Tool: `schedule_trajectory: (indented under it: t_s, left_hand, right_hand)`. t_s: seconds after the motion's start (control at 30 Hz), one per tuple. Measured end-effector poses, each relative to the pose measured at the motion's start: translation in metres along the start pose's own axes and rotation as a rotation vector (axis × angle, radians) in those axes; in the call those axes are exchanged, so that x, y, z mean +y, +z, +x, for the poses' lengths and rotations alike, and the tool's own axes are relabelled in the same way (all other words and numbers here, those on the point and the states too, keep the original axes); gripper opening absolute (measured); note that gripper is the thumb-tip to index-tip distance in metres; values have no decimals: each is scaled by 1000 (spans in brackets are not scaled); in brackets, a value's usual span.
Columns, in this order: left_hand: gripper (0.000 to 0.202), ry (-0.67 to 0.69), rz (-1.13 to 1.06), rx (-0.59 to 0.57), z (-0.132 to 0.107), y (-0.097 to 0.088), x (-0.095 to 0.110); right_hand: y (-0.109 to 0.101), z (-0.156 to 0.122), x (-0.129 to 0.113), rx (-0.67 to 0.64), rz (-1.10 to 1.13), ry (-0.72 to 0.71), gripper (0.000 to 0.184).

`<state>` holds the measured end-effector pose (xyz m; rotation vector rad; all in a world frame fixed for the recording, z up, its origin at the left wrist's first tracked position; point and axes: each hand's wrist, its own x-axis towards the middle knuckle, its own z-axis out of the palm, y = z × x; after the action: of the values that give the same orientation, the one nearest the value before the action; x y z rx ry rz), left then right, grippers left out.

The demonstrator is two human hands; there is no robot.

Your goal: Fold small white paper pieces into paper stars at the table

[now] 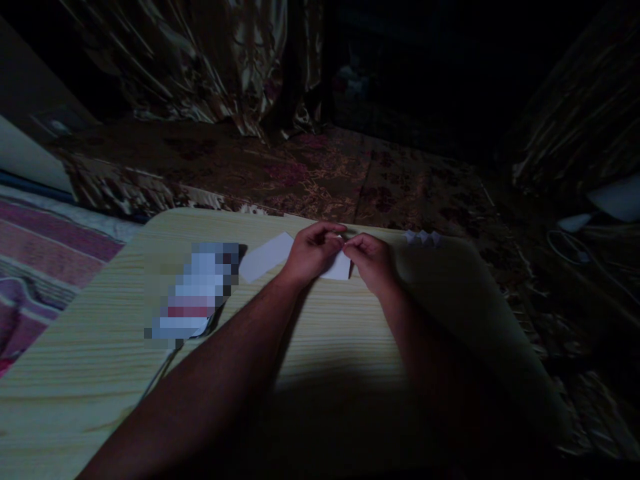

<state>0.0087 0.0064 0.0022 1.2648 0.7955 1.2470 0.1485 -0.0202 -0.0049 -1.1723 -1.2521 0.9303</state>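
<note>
Farthest left, a pink-striped cloth (37, 243) lies beside my wooden table (345, 347). On the table's left half is an object masked by blur (195, 287), too blocky for me to name, and a thin cord (159, 370) runs from its near end toward my left forearm. Beyond the far edge, gold-toned curtains (240, 67) hang above a dark patterned cover (320, 167). Right of the blurred object, a longer white sheet (265, 258) lies flat, reaching to my left hand (316, 250). That hand has its thumb drawn in on the small white paper (337, 269), which is near the far edge, between my two hands. My right hand (371, 261) pinches the paper's upper corner, thumb and finger narrow. Farther right, three little white pointed pieces (423, 238) sit in a row by the far edge; beyond the table, a pale cable (575, 250) curls.
</note>
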Motion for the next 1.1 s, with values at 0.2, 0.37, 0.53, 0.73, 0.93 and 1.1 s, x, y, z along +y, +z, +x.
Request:
schedule_trajectory:
  t_s: [0.2,0.37,0.53,0.73,0.93,1.1]
  left_hand:
    - [18,-12,-26,51,1,-2,-4]
    - [22,-33,-30,56,1,-1,-3]
    - [23,-30,-22,78,0,1,-2]
    - [22,-19,19,145,-1,2,0]
    - [22,-27,30,176,0,1,1]
    - [22,-29,29,176,-1,1,1]
  right_hand:
    - [-2,1,-1,52,80,54,15]
    - [-3,1,1,26,119,40,16]
    - [-1,1,1,69,90,52,18]
    - [0,1,-2,82,140,71,28]
    - [-1,2,-2,59,125,109,27]
    - [0,2,0,65,134,93,24]
